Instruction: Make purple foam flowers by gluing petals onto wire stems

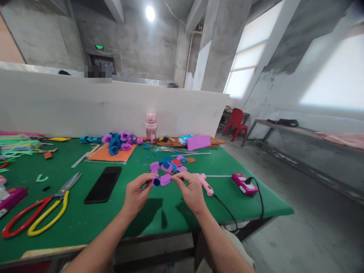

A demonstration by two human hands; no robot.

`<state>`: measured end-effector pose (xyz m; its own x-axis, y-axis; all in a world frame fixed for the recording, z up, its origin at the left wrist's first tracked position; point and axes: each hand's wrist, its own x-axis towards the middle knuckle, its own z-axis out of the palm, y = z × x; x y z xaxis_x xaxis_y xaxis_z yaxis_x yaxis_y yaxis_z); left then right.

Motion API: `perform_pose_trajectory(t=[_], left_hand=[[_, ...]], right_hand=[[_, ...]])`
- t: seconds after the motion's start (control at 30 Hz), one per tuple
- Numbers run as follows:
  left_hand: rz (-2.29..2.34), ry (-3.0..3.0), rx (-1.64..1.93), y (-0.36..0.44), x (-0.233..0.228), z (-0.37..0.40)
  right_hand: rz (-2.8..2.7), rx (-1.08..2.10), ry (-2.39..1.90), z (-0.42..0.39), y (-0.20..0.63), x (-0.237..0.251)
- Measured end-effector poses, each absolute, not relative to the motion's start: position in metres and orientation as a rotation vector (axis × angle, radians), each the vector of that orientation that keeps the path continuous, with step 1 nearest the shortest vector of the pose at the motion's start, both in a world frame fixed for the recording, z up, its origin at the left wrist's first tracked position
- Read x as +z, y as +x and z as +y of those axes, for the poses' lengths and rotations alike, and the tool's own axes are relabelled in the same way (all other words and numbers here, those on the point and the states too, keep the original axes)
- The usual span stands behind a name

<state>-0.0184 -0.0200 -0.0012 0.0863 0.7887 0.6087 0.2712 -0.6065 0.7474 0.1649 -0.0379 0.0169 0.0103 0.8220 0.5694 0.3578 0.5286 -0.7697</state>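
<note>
Between finger and thumb, my left hand [138,191] pinches a small rolled flower [156,182], dark blue inside and purple outside. A purple petal [165,179] is pinched by its right edge in my right hand [190,189], close against the flower's side. Just beyond both hands lies a loose pile of purple and blue petals [167,165]. To the right of my right hand rests a pink hot glue gun [207,185], partly hidden by that hand.
Large scissors [54,201] and a black phone [103,184] lie to the left. Finished-looking flowers [116,143] sit on an orange sheet [96,153]. A pink bottle [151,128] stands against the white partition [113,102]. The glue gun's cord runs over the front edge near a purple box [244,184].
</note>
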Motion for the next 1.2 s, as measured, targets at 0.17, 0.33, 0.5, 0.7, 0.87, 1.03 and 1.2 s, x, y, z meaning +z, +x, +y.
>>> perform_pose_trajectory(t=[0.17, 0.33, 0.5, 0.7, 0.87, 1.03, 1.2], left_hand=[[1.211, 1.918, 1.524, -0.02, -0.008, -0.018], [1.252, 1.78, 1.509, -0.022, -0.007, -0.015], [1.184, 1.552, 1.55, -0.019, 0.008, -0.015], [1.174, 1.455, 1.606, -0.019, 0.013, -0.009], [1.219, 1.593, 1.61, -0.028, 0.005, -0.002], [1.103, 1.702, 1.587, -0.036, 0.008, 0.0], [0.886, 1.591, 1.577, -0.035, 0.012, -0.003]], right_hand=[[-1.533, 0.292, -1.361, -0.023, 0.226, 0.022], [-1.583, 0.329, -1.959, -0.019, 0.29, 0.004], [-1.695, 0.498, -2.165, -0.018, 0.297, -0.016], [-1.763, 0.468, -2.228, -0.006, 0.291, -0.023], [-1.746, 0.346, -2.261, -0.003, 0.297, -0.019], [-1.696, 0.242, -2.342, 0.001, 0.291, -0.016], [-1.781, 0.211, -2.352, 0.005, 0.274, -0.018]])
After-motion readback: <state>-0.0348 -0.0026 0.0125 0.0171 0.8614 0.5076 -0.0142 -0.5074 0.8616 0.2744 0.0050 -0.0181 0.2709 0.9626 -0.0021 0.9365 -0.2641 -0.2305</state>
